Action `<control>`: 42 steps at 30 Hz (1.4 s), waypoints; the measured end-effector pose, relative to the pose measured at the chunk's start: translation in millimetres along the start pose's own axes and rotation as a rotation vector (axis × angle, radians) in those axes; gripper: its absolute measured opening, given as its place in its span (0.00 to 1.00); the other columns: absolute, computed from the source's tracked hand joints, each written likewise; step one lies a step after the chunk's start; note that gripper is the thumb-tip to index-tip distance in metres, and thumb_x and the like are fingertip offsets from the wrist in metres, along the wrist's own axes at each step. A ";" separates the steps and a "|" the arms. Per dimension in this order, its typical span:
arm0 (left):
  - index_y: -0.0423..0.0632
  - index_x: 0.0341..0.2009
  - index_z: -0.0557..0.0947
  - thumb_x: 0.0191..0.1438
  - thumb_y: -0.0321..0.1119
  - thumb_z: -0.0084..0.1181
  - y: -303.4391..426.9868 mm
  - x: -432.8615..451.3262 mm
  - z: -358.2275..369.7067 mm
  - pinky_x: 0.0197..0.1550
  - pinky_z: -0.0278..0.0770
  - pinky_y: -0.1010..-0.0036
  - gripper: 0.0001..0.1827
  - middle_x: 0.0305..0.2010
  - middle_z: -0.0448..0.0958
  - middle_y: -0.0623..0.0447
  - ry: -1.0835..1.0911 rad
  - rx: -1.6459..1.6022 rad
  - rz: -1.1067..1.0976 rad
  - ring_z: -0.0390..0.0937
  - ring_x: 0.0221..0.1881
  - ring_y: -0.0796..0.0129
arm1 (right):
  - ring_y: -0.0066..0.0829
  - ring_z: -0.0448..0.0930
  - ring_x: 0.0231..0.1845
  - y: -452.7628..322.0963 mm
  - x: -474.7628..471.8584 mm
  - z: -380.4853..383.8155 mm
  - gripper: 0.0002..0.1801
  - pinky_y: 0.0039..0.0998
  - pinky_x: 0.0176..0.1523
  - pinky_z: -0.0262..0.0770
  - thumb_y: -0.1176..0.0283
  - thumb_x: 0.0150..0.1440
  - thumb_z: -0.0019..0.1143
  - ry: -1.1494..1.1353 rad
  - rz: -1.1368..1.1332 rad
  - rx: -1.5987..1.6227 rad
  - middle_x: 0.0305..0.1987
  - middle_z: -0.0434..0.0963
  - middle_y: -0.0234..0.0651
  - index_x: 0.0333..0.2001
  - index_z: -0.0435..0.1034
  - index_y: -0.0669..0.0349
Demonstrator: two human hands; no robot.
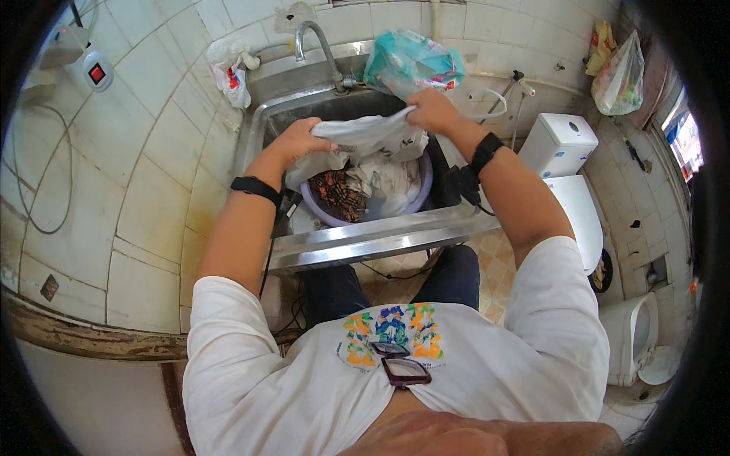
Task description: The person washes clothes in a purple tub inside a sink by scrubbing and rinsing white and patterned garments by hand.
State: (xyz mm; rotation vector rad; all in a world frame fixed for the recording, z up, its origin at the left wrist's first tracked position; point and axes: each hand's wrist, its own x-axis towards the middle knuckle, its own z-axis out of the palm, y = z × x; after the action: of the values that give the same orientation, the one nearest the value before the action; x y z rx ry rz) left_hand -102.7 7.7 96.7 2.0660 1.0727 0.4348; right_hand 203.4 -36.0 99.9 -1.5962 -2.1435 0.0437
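A wet white cloth garment is stretched between my two hands above a purple plastic basin. My left hand grips one end of it, thumb on the near side. At the upper right, my right hand pinches the other end. Dark print shows on part of the cloth, and its lower folds hang over the basin. Inside the basin lie an orange-and-black patterned cloth and more white cloth. The basin stands in a stainless steel sink.
A gooseneck faucet rises behind the basin. Beside it is a teal plastic bag. A white plastic bag hangs on the left wall. On the right stands a white toilet; a clear bag hangs above. Cables run under the sink.
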 end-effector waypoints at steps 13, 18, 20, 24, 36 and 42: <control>0.43 0.39 0.76 0.58 0.41 0.48 61.5 -16.4 -27.9 0.41 0.73 0.74 0.14 0.37 0.75 0.55 0.034 -0.959 0.183 0.74 0.37 0.72 | 0.23 0.75 0.40 1.9 4.0 -26.5 0.13 0.26 0.45 0.71 0.71 0.55 0.49 -0.013 0.274 1.599 0.39 0.75 0.32 0.43 0.68 0.63; 0.43 0.34 0.75 0.57 0.42 0.50 49.8 12.6 -2.1 0.40 0.69 0.71 0.14 0.33 0.73 0.54 0.335 -1.030 0.135 0.69 0.34 0.70 | 0.25 0.75 0.40 -5.7 8.7 -6.7 0.11 0.27 0.45 0.71 0.70 0.56 0.48 0.140 0.265 1.709 0.40 0.75 0.33 0.42 0.68 0.62; 0.42 0.33 0.75 0.56 0.43 0.51 41.9 24.5 19.2 0.41 0.67 0.71 0.15 0.35 0.73 0.51 0.615 -0.714 0.080 0.69 0.36 0.66 | 0.25 0.71 0.33 4.6 12.0 14.2 0.05 0.29 0.40 0.70 0.72 0.52 0.54 0.303 0.447 1.724 0.32 0.71 0.29 0.31 0.67 0.57; 0.42 0.32 0.75 0.57 0.43 0.49 12.0 25.7 44.5 0.41 0.66 0.72 0.15 0.32 0.72 0.53 0.680 -0.693 0.018 0.68 0.35 0.69 | 0.25 0.70 0.31 1.1 14.5 35.9 0.05 0.29 0.38 0.68 0.73 0.52 0.54 0.360 0.462 1.750 0.26 0.68 0.27 0.27 0.65 0.56; 0.44 0.28 0.70 0.61 0.39 0.45 5.9 18.7 78.2 0.33 0.65 0.78 0.13 0.26 0.70 0.58 0.885 -1.122 0.224 0.65 0.28 0.77 | 0.19 0.73 0.29 -8.1 -0.1 47.9 0.04 0.22 0.34 0.70 0.73 0.54 0.53 0.325 0.291 1.774 0.30 0.74 0.30 0.31 0.67 0.61; 0.45 0.30 0.71 0.60 0.38 0.46 16.2 6.6 68.6 0.36 0.71 0.75 0.11 0.30 0.73 0.54 0.811 -1.248 0.194 0.72 0.31 0.72 | 0.20 0.75 0.31 -6.0 -9.0 44.3 0.06 0.22 0.36 0.72 0.72 0.54 0.55 0.304 0.221 1.698 0.32 0.76 0.33 0.32 0.68 0.63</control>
State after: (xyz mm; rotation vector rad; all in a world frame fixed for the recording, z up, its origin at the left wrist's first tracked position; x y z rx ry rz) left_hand -49.3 -24.9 63.5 0.8265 0.6545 1.6312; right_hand 183.0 -35.3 59.0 -0.6261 -0.9052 1.2028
